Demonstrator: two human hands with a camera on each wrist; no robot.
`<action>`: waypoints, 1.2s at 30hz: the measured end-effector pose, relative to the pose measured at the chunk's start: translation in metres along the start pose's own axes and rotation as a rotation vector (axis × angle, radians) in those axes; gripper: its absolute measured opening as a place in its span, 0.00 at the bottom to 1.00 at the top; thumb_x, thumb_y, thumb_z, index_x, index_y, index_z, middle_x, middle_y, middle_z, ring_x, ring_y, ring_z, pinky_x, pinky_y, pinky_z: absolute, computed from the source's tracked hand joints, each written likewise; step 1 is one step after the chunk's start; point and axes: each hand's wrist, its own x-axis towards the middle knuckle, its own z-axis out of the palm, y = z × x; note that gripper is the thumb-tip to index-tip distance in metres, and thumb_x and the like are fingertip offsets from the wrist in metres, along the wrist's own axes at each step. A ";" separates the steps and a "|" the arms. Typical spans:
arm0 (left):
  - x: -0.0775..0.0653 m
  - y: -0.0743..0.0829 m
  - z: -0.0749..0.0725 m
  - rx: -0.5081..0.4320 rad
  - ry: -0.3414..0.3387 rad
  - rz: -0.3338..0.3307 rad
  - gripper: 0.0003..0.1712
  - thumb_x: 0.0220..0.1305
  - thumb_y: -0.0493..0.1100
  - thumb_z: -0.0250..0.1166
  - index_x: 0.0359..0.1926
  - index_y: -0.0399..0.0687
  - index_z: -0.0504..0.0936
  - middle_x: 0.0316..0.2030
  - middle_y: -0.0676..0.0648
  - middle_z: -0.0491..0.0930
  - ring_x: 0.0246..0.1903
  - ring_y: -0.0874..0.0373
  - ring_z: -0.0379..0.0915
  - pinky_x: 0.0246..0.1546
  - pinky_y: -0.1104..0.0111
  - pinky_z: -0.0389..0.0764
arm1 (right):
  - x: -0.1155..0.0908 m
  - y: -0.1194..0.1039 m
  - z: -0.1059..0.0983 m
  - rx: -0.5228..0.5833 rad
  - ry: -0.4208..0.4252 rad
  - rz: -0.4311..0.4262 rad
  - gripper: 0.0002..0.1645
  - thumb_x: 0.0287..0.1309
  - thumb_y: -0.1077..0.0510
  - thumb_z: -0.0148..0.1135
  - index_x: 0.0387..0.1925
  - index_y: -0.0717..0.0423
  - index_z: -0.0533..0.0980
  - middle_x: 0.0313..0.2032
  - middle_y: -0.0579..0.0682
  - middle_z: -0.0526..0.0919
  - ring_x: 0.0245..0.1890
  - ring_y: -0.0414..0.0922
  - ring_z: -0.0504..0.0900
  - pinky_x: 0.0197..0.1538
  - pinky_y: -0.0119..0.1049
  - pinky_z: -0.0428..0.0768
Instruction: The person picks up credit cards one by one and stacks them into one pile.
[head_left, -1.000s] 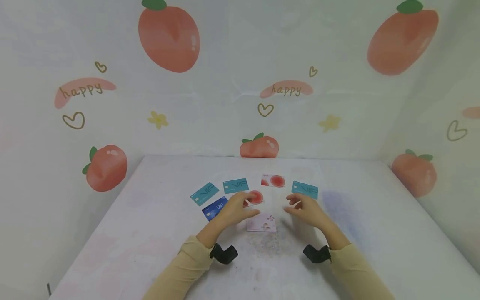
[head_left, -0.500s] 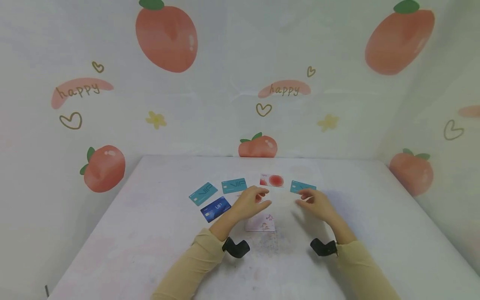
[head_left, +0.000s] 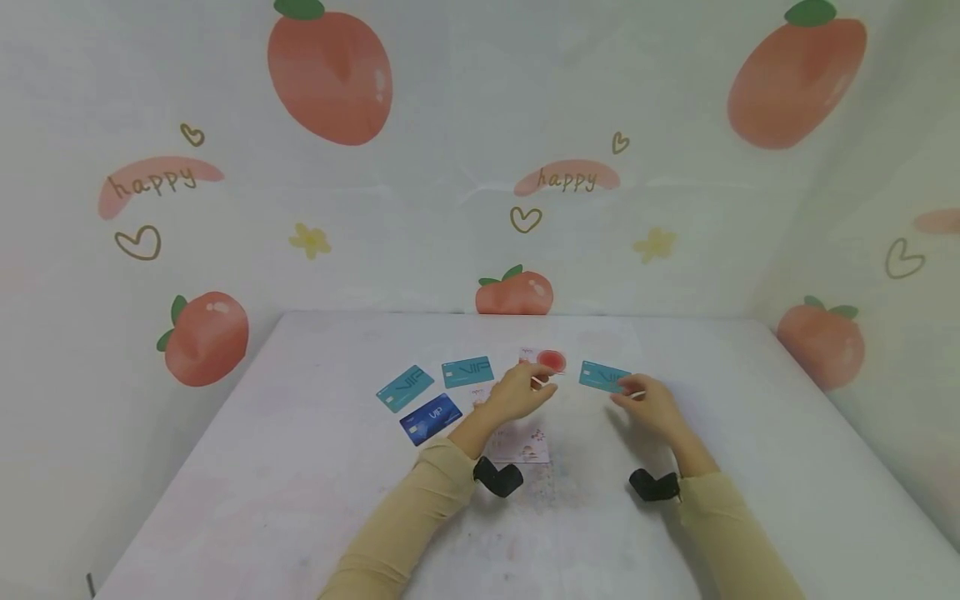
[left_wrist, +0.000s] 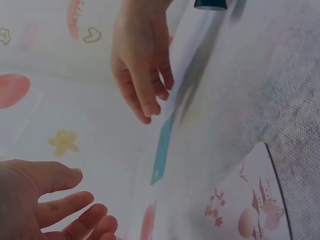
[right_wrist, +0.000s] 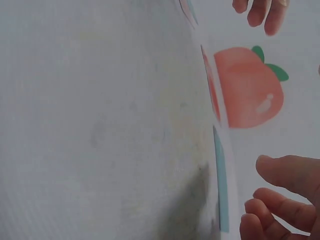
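Note:
My left hand (head_left: 517, 392) hovers over the middle of the table with fingers loosely bent and nothing between them. It partly covers a white card with a red circle (head_left: 551, 361), and its wrist hides most of another white card (head_left: 478, 393). Above the table on the right, my right hand (head_left: 654, 407) holds nothing. Its fingertips overlap the right end of a teal VIP card (head_left: 598, 375). A pink flower-patterned card (left_wrist: 250, 205) lies below the left hand. In the right wrist view the teal card (right_wrist: 221, 185) shows edge-on beside the right thumb (right_wrist: 285, 170).
To the left lie two more teal VIP cards (head_left: 405, 388) and a dark blue VIP card (head_left: 431, 419). The white table (head_left: 285, 483) meets a backdrop (head_left: 420, 233) printed with fruit and hearts. Each wrist carries a black camera mount (head_left: 498, 478).
Both hands have moved to the right, the left one from the middle card toward the far red-circle card. The blue card has come out from behind the left hand. The cards lie as before.

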 end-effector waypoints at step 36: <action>0.045 -0.002 0.056 -0.294 -0.068 -0.232 0.22 0.67 0.44 0.54 0.61 0.50 0.71 0.61 0.43 0.70 0.61 0.48 0.66 0.60 0.56 0.71 | 0.031 0.017 -0.008 0.025 -0.012 0.228 0.31 0.56 0.56 0.59 0.56 0.74 0.65 0.50 0.71 0.72 0.46 0.59 0.73 0.49 0.47 0.73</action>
